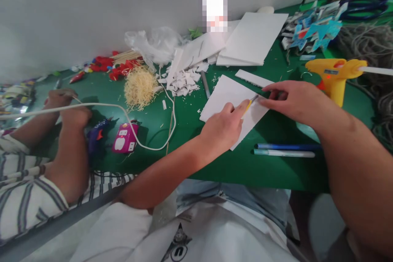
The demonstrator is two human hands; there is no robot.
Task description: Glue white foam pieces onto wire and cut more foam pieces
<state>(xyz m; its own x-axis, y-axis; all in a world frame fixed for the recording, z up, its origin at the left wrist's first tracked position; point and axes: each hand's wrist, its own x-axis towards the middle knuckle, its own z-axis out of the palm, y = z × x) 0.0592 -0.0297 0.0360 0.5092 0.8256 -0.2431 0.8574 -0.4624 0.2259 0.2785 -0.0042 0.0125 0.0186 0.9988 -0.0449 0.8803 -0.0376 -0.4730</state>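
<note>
My left hand [222, 125] is closed round a yellow craft knife [249, 105], its blade tip on a white foam board [227, 98] that lies on the green table. My right hand [287, 96] is at the board's right corner. Its thumb rests at the board's edge near the blade, and the index finger reaches to a narrow white strip [254, 77] just behind. The right fingers are apart, with the lower ones partly hidden.
A yellow glue gun [334, 73] stands at right, near two pens [285, 150]. Behind lie white boards [254, 37], scraps [184, 82] and a grey marker [205, 84]. Leftward are straw shreds [139, 86], a pink box [125, 138], a white cable [153, 148] and a co-worker's hands [72, 108].
</note>
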